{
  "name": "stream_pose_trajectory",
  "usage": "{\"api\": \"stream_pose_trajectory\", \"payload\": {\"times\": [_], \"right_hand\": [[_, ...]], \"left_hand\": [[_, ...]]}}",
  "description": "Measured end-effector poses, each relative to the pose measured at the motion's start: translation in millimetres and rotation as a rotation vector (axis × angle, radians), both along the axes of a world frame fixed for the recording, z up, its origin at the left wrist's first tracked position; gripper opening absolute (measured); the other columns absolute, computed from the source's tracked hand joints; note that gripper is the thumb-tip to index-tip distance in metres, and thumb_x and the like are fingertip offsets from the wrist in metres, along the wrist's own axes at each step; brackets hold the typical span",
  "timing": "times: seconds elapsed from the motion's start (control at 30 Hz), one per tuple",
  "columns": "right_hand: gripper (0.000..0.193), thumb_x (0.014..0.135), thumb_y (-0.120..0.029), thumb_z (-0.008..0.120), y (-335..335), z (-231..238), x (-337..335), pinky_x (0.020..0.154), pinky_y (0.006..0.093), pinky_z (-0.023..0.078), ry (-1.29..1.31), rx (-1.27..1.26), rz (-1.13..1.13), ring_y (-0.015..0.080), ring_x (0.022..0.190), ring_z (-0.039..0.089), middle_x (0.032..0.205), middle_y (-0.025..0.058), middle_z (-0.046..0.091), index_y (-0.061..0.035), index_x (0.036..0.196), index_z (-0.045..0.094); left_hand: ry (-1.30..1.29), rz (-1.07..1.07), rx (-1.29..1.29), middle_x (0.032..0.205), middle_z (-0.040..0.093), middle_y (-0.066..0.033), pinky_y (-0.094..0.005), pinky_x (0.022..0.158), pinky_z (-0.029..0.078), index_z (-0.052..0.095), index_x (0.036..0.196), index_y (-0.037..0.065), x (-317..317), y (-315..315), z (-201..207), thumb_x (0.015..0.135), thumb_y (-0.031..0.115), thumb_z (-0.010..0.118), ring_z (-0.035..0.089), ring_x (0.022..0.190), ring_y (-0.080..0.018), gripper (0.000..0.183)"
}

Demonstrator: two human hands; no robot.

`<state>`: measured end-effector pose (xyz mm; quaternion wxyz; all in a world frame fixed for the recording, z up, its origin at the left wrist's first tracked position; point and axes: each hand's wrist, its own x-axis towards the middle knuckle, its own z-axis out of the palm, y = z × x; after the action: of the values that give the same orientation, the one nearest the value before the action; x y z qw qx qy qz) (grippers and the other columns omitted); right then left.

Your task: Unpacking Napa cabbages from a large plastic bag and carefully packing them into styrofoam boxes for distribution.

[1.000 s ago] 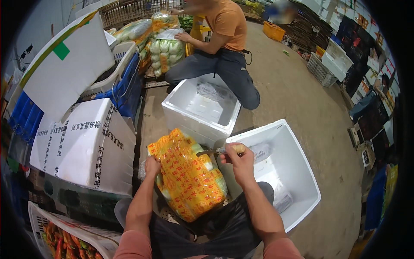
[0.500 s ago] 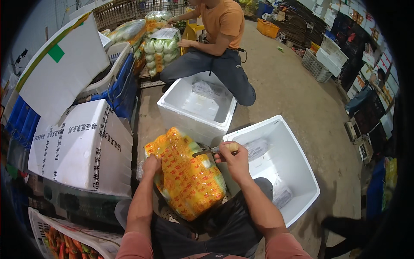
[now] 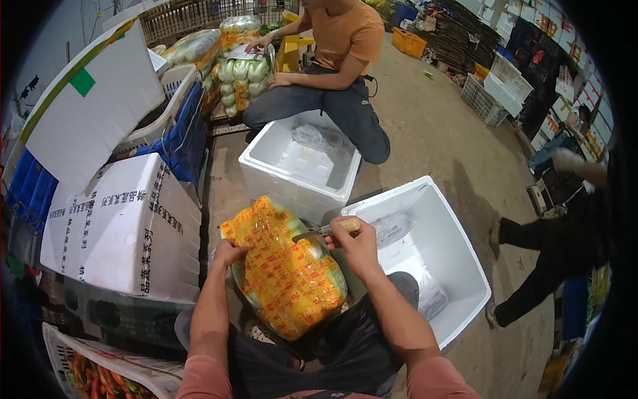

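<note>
Across the brown floor [image 3: 419, 149], a person in an orange T-shirt [image 3: 349, 36] is squatting at twelve o'clock of the view, while another in dark clothing [image 3: 551, 259] is standing at three. At four o'clock a deep, open white foam box [image 3: 458, 282] is holding two clear-wrapped packs [image 3: 392, 228]. A second open white foam box [image 3: 286, 186] is sitting toward twelve, and a white foam box with dark lettering [image 3: 106, 219] is lying at nine. Toward eight, a white plastic crate [image 3: 119, 352] is holding red peppers [image 3: 100, 382].

Between the wearer's knees, toward seven o'clock, a bulging yellow plastic bag with red print [image 3: 286, 272] is resting, pale-green vegetables showing through its side. At the bag's ten o'clock, the left hand [image 3: 229, 254] is pinching its edge. At its two o'clock, the right hand [image 3: 352, 243] is curling tightly around the pale wooden handle of a curved metal knife [image 3: 324, 231], whose blade is pointing toward nine over the bag; whether it is touching, I cannot tell.
</note>
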<state>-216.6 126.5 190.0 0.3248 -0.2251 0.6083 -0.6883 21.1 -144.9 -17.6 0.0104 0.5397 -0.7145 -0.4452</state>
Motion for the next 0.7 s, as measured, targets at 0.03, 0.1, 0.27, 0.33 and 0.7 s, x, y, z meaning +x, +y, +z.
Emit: {"api": "stream_pose_trajectory", "payload": {"times": [0.03, 0.1, 0.27, 0.33, 0.7], "right_hand": [[0.018, 0.095, -0.013, 0.067, 0, 1, 2, 0.062, 0.0248, 0.055, -0.001, 0.005, 0.0, 0.0109, 0.069, 0.065, 0.08, 0.0064, 0.067, 0.0048, 0.098, 0.064], [0.018, 0.095, -0.013, 0.067, 3, -1, 2, 0.062, 0.0249, 0.054, 0.008, 0.005, -0.004, 0.0109, 0.069, 0.065, 0.079, 0.0063, 0.066, 0.0045, 0.097, 0.064], [0.015, 0.095, -0.011, 0.065, -2, -4, 5, 0.061, 0.0247, 0.052, -0.004, -0.02, 0.0, 0.0104, 0.065, 0.061, 0.077, 0.0056, 0.065, 0.0037, 0.095, 0.063], [0.014, 0.095, -0.011, 0.065, -7, -7, 1, 0.06, 0.0246, 0.051, 0.011, -0.026, 0.011, 0.01, 0.065, 0.06, 0.077, 0.005, 0.065, 0.0029, 0.095, 0.064], [0.021, 0.096, -0.014, 0.067, -10, 5, 1, 0.064, 0.0271, 0.057, 0.039, 0.017, -0.006, 0.0148, 0.073, 0.067, 0.087, 0.0091, 0.068, 0.0059, 0.103, 0.065]], "left_hand": [[0.049, 0.007, 0.036, 0.081, 0.072, -0.0126, -0.0351, 0.066, 0.054, 0.07, 0.086, 0.001, 3, 0, -1, 0.077, 0.026, 0.079, 0.069, 0.071, -0.0211, 0.029], [0.099, 0.008, 0.079, 0.076, 0.071, -0.0097, -0.0336, 0.062, 0.052, 0.068, 0.083, 0.002, 3, 7, 1, 0.077, 0.02, 0.079, 0.067, 0.065, -0.0177, 0.022], [0.211, 0.128, 0.046, 0.073, 0.066, -0.0062, -0.0339, 0.061, 0.051, 0.063, 0.077, 0.005, 8, 7, -27, 0.081, 0.017, 0.075, 0.063, 0.067, -0.0165, 0.017], [0.144, 0.119, 0.002, 0.076, 0.068, -0.0073, -0.0349, 0.064, 0.051, 0.066, 0.084, 0.005, 8, -1, -39, 0.081, 0.021, 0.074, 0.064, 0.07, -0.0169, 0.018], [-0.097, -0.023, -0.122, 0.092, 0.072, -0.0196, -0.0413, 0.078, 0.053, 0.07, 0.093, 0.0, -4, 23, 27, 0.081, 0.035, 0.071, 0.071, 0.089, -0.032, 0.036]]}}
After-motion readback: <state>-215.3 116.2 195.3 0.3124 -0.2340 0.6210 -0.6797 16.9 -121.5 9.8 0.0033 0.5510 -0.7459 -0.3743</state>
